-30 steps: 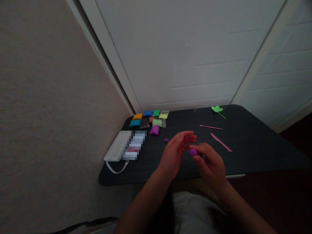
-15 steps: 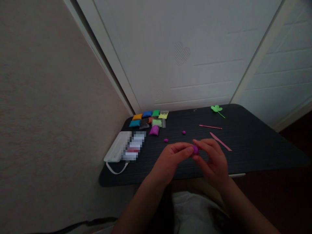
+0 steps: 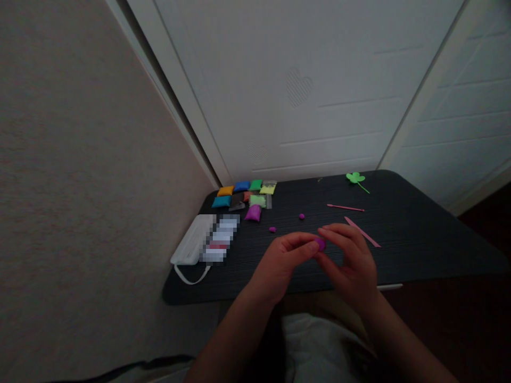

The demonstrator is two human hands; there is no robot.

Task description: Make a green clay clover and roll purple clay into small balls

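In the head view, we held a purple lump (image 3: 320, 244) above the near part of the dark counter (image 3: 423, 239), pinched between the thumb and forefinger of our left hand (image 3: 277, 263). Our right hand (image 3: 353, 260) faced it, its fingers parted in a loose curve; we could not tell whether they touched it. From the lump, a purple ball (image 3: 302, 216) lay at eleven o'clock, a purple packet (image 3: 253, 213) at ten, a pink rod (image 3: 345, 207) at one, and a pink knife (image 3: 365, 234) between two and three.
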